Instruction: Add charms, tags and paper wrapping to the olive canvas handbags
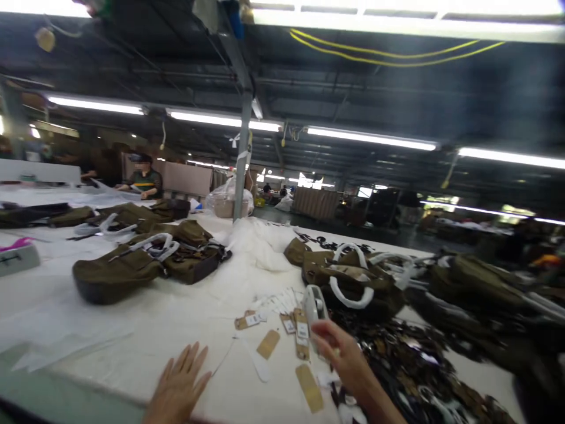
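Note:
My left hand [179,383] is over the near edge of the white table [106,377], its fingers stretched and apart, holding nothing. To the right, my right hand [339,353] has its fingers curled together beside a whitish dispenser-like device [314,301]; what they hold, if anything, is hidden. Between the hands lie brown cardboard tags [268,344], some with white barcode labels [302,330]. Another brown tag [309,387] is near my right wrist. A white paper strip [258,362] and a thin cord [224,356] lie beside them. White slips [282,301] are fanned out behind.
Olive bags [119,274] with white-wrapped handles lie on the left, and more olive bags [353,277] on the right. Dark straps and metal fittings [419,359] are heaped at right. White sheeting [256,247] is bunched near a post [242,159]. A person [145,179] sits at the far left.

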Motion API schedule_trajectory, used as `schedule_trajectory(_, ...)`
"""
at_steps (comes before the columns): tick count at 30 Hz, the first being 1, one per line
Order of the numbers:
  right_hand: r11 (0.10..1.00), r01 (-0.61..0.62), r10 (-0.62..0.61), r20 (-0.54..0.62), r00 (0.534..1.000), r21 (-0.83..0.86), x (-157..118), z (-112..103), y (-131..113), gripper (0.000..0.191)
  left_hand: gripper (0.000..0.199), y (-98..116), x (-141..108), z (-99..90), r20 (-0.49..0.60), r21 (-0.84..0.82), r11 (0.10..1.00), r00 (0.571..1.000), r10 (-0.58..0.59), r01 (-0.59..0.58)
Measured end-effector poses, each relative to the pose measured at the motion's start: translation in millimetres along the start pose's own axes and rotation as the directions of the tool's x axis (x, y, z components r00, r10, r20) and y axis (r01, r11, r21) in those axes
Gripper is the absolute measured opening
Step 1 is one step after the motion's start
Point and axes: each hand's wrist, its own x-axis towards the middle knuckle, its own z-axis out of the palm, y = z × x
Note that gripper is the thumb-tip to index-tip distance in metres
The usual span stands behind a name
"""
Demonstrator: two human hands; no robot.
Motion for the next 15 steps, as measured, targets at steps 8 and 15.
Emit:
schedule_trajectory(8,0.834,-0.251,0.049,-0.386,0.921,-0.492,98.2,-83.0,102.2,0.027,0.055,-8.4,5.9,29.9,-0.073,0.085,0.996,0.996,0.041,-0.035)
schedule_trajectory(15,0.967,-0.208,0.079,-0.605,0.792,-0.146,173.8,-151.4,98.8,0.026,0.057,-12.0,5.3,31.3,-0.125,0.062,0.997,0.991,0.047,-0.039)
